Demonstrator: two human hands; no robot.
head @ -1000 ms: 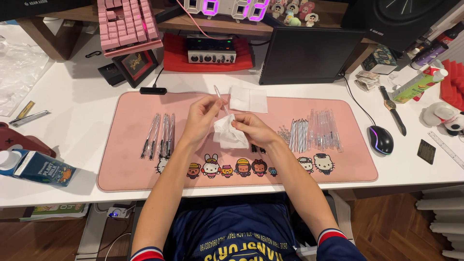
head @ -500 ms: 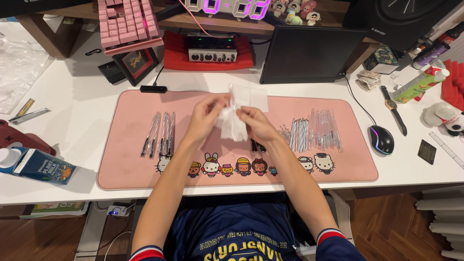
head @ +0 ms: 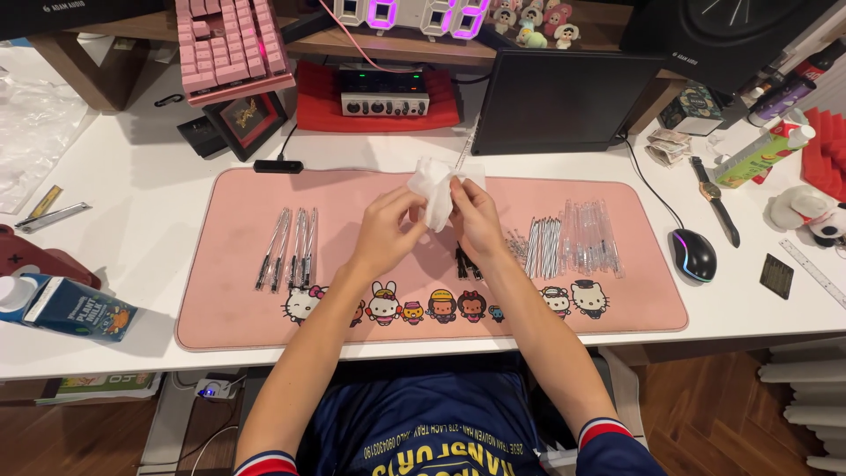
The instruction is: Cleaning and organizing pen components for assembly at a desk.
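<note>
Far left on the white desk [head: 150, 220]: a blue carton [head: 75, 307] lies on its side near the front edge, glossy printed card, parked out of the work zone; above it a flat metal clip [head: 51, 216] and crinkly clear plastic sheet [head: 31, 132]. A pink desk mat [head: 229, 300], soft fabric look with cartoon figures along the front edge, gives a padded surface for small parts. On its left part a row of thin pens [head: 289, 247], dark-tipped and slim, lies parallel and sorted, close together but apart from the hands. Centre: left hand [head: 383, 234] and right hand [head: 476, 216] are raised just above the mat, both pinching a white tissue [head: 432, 187] between fingertips; it is soft, crumpled, thin, held up off the mat between the two hands, apparently wrapped round something slim, but what is inside cannot be told. Under the right hand a few dark pen parts [head: 467, 263] lie on the mat. Right part of the mat: a batch of thin refills [head: 545, 242], then clear plastic barrels [head: 589, 238], transparent and tubular, again lined up parallel, kept separate by kind. Off the mat to the right: a black mouse [head: 693, 254] with lit edge, smooth and rounded, a wristwatch [head: 712, 198] laid flat, and a plush toy [head: 806, 211].
</note>
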